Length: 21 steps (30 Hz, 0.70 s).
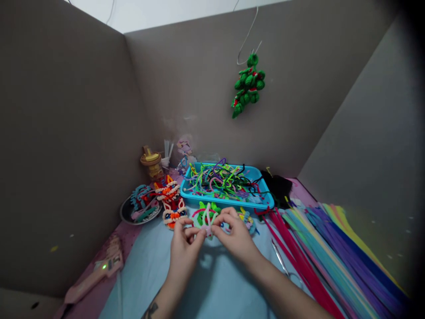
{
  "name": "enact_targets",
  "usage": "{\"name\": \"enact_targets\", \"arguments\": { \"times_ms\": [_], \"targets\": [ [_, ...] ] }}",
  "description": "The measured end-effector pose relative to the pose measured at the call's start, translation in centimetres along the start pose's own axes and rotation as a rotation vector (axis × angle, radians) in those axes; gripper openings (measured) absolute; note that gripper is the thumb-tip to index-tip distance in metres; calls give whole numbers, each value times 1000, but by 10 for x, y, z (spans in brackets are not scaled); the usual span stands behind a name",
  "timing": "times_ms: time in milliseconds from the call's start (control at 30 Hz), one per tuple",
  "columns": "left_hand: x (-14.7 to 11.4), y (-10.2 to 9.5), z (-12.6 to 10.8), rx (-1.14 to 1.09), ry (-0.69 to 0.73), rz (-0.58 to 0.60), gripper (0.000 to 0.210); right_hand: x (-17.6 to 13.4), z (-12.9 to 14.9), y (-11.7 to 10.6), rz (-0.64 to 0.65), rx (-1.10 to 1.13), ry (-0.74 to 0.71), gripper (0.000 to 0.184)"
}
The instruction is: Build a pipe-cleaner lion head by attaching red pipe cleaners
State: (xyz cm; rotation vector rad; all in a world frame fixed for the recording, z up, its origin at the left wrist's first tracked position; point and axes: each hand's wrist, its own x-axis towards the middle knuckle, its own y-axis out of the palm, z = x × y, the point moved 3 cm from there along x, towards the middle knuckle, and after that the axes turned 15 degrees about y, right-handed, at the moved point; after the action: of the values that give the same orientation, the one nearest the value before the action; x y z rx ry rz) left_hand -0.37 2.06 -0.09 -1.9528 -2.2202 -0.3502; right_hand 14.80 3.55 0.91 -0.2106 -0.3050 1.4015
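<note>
My left hand [186, 241] and my right hand [233, 230] meet above the light blue cloth [219, 283]. Between their fingertips they pinch a small piece of pale pink and white pipe cleaners [208, 221], with white loops standing up from it. Fingers cover part of its lower end. Just behind it lies a green fuzzy figure [202, 214] with a pink-red curve. An orange and cream animal-face figure [175, 213] sits beyond my left hand. Past my right hand is a blue and yellow fuzzy figure [246, 218], partly hidden.
Behind the figures stands a blue tray [229, 203] of tangled pipe cleaner scraps. Scissors [279, 256] and rows of coloured pipe cleaners [338, 252] lie right. At left are a metal bowl [124, 212], a lidded cup [154, 168] and a pink glue gun [96, 277]. Grey partitions surround the table.
</note>
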Motion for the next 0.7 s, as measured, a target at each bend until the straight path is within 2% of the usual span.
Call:
{"name": "enact_targets", "arguments": {
  "times_ms": [33,167,300,400,600,700],
  "targets": [
    [0,0,1,8,2,3,38,0,1,-1,-23,-10,-13,2],
    [0,0,6,78,55,49,34,0,2,-3,-33,-71,-2,10],
    [-3,0,11,180,112,108,31,2,-1,0,67,-59,86,3],
    [-2,0,11,122,69,108,33,5,-5,0,154,18,118,7],
    [0,2,6,-37,-85,72,42,9,-8,-4,153,94,111,10],
    [1,2,7,-18,-77,81,42,11,-7,-4,193,112,119,14]
  ]
}}
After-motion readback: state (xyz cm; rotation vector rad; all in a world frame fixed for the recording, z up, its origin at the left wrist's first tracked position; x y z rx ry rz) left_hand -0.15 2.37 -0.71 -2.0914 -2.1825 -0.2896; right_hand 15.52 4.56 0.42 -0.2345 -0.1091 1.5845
